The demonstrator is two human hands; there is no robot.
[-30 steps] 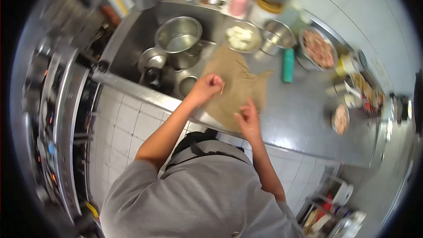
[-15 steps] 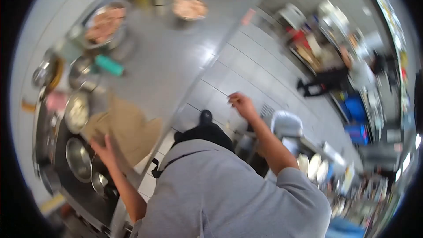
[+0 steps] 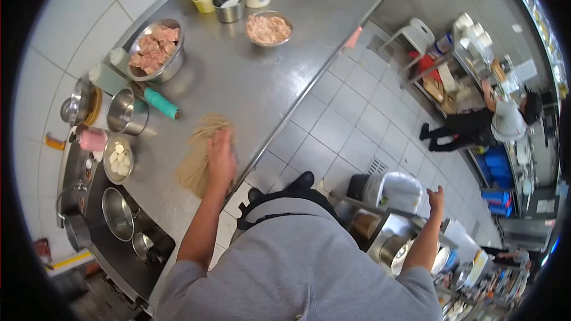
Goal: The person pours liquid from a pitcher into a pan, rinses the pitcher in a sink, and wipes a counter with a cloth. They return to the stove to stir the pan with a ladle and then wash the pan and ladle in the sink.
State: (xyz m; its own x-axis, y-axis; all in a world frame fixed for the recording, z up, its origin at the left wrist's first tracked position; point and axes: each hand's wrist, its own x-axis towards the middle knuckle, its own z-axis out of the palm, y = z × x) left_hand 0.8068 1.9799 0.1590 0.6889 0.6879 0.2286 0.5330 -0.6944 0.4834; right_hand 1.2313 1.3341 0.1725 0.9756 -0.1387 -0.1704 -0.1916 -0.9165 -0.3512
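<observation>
A brown cloth [image 3: 195, 163] lies bunched and creased on the steel worktable [image 3: 217, 74]. My left hand [image 3: 222, 157] presses down on it near the table's front edge, fingers together and slightly blurred, gripping the cloth against the steel. Off to the right, my right hand [image 3: 436, 198] hangs in the air with nothing in it, some fingers apart. Beyond the cloth lies a green-wrapped roll [image 3: 160, 103]. To the cloth's left stands a bowl of white pieces [image 3: 119, 159].
A metal bowl of raw meat chunks [image 3: 156, 50] and a bowl of minced meat [image 3: 269, 28] stand farther back. Pots and a sunken basin line the left. A lined bin [image 3: 399, 191] is on the floor at right. A co-worker [image 3: 505, 120] stands at another counter.
My left hand has come down onto the cloth, which is now bunched instead of spread out. My right hand has swung outward to the right. The camera view has shifted.
</observation>
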